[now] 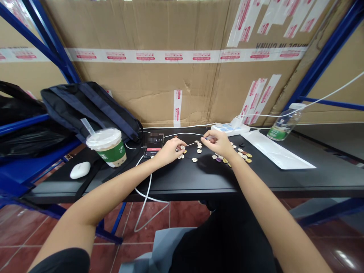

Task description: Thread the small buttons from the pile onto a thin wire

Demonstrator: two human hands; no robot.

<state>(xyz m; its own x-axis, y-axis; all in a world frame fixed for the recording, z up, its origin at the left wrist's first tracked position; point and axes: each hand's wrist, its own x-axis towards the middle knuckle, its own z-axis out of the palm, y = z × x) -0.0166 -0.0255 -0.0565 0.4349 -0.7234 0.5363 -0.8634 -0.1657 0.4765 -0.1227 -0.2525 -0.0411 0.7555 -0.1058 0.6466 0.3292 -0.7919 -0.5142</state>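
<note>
My left hand (171, 151) is closed in a pinch around a small pale button-like piece (182, 147). In my right hand (217, 142) is a slim tool with a bluish handle (209, 138); its thin shaft (192, 143) points left and reaches close to the held piece. Whether the tip touches the piece I cannot tell. Several loose pale pieces (199, 146) lie between my hands, and one pale piece (194, 160) sits nearer the front. Under and beside my right wrist is a spread of cream, yellow and purple pieces (218, 159).
On the black table (182, 182), a phone (153, 144), lidded cup (109, 148) with straw, white case (80, 170) and backpack (93, 108) stand left. A power strip (230, 129), white sheet (278, 149) and bottle (286, 123) are right. White cable (146, 197) hangs over the front edge.
</note>
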